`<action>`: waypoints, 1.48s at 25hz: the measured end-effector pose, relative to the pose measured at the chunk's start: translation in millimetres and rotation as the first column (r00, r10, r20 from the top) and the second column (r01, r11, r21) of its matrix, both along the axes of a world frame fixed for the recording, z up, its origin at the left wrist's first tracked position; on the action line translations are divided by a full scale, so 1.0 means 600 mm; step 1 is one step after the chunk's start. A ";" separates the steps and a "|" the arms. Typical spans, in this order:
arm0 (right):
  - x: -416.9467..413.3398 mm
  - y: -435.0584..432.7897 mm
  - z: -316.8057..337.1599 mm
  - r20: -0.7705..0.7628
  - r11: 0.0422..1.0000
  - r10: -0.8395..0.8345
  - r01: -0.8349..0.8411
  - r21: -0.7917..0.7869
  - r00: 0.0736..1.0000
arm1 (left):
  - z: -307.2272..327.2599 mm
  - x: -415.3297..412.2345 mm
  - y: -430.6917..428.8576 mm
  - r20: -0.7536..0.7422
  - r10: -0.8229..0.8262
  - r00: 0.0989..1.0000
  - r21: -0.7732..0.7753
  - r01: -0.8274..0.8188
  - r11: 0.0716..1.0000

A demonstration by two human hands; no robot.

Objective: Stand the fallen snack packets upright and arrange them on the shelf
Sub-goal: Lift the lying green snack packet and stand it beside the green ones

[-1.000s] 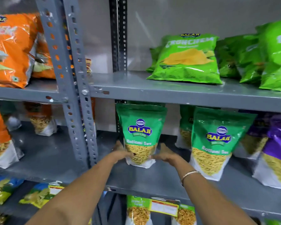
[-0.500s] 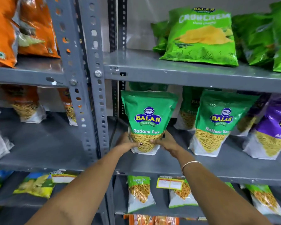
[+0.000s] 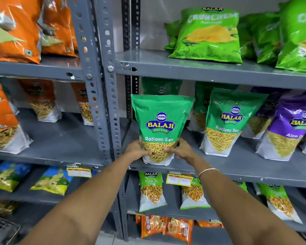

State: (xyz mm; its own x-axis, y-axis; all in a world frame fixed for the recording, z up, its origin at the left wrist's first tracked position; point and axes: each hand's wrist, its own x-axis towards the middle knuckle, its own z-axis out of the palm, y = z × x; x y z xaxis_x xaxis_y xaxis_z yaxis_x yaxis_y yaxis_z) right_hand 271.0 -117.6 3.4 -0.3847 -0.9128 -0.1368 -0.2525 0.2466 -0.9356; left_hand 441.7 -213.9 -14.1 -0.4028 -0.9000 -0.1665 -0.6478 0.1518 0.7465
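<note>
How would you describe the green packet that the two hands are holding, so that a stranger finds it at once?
Start at the grey upright post in the middle and look just to its right, on the middle shelf. The green Ratlami Sev packet stands at that shelf's front left end. Unlike its twin Ratlami Sev packet further right, the left hand and right hand grip its base.

Both forearms are bare, no sleeves showing. A thin bangle [image 3: 208, 171] circles the right wrist; dark polish on a left thumbnail [image 3: 153, 153].
</note>
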 end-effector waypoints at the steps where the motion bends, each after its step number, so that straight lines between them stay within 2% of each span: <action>1: 0.000 0.003 0.000 -0.012 1.000 0.004 -0.004 0.003 1.000 | 0.001 0.000 0.002 0.015 -0.002 1.000 -0.003 0.002 1.000; 10: 0.008 0.015 0.005 -0.030 0.999 0.037 -0.036 0.032 0.999 | 0.009 0.004 0.005 0.043 -0.061 0.997 0.030 0.059 0.998; 11: 0.006 0.013 0.004 -0.025 0.997 0.060 -0.059 0.041 0.998 | 0.014 0.005 0.006 0.058 -0.086 0.995 0.051 0.083 0.995; 13: -0.001 0.011 0.003 0.015 0.996 0.071 -0.072 0.062 0.997 | 0.030 0.006 0.009 0.147 -0.149 0.978 0.205 0.118 0.972; 14: -0.006 0.013 0.002 0.022 0.996 0.050 -0.052 0.071 0.999 | 0.037 0.005 0.008 0.246 -0.185 0.951 0.315 0.103 0.943; 16: -0.034 0.019 -0.008 -0.015 0.992 -0.007 0.009 0.126 1.000 | 0.055 0.001 0.009 0.459 -0.289 0.840 0.481 0.038 0.876; 17: -0.053 0.026 -0.010 -0.034 0.989 -0.044 0.048 0.142 0.998 | 0.064 -0.006 0.013 0.518 -0.360 0.776 0.538 0.032 0.842; 19: -0.099 0.046 -0.017 -0.094 0.972 -0.125 0.141 0.191 0.988 | 0.076 -0.042 0.028 0.538 -0.503 0.677 0.625 0.079 0.776; 21: -0.152 0.073 -0.018 -0.133 0.937 -0.235 0.261 0.234 0.963 | 0.083 -0.095 0.058 0.488 -0.581 0.651 0.678 0.137 0.722; 23: -0.221 0.093 -0.028 -0.237 0.914 -0.280 0.334 0.230 0.930 | 0.080 -0.162 0.084 0.393 -0.592 0.703 0.662 0.230 0.713; 25: -0.283 0.113 -0.029 -0.262 0.899 -0.356 0.406 0.166 0.897 | 0.065 -0.238 0.100 0.274 -0.517 0.811 0.541 0.315 0.780; 28: -0.357 0.133 -0.022 -0.310 0.865 -0.423 0.481 0.141 0.851 | 0.026 -0.330 0.107 0.106 -0.316 0.943 0.297 0.274 0.915; 30: -0.412 0.127 -0.034 -0.288 0.895 -0.378 0.427 0.130 0.880 | 0.003 -0.380 0.107 0.017 -0.193 0.981 0.217 0.185 0.959; 32: -0.453 0.111 -0.051 -0.115 0.947 -0.300 0.310 0.087 0.947 | -0.006 -0.412 0.104 -0.076 -0.103 0.992 0.162 0.115 0.980; 35: -0.465 0.098 -0.053 0.087 0.998 -0.060 0.057 0.042 0.994 | -0.028 -0.450 0.093 -0.229 0.017 0.973 0.185 0.026 0.982; 37: -0.472 0.084 -0.076 0.131 0.998 -0.059 0.057 0.014 0.990 | -0.057 -0.466 0.081 -0.254 0.081 0.964 0.180 -0.035 0.983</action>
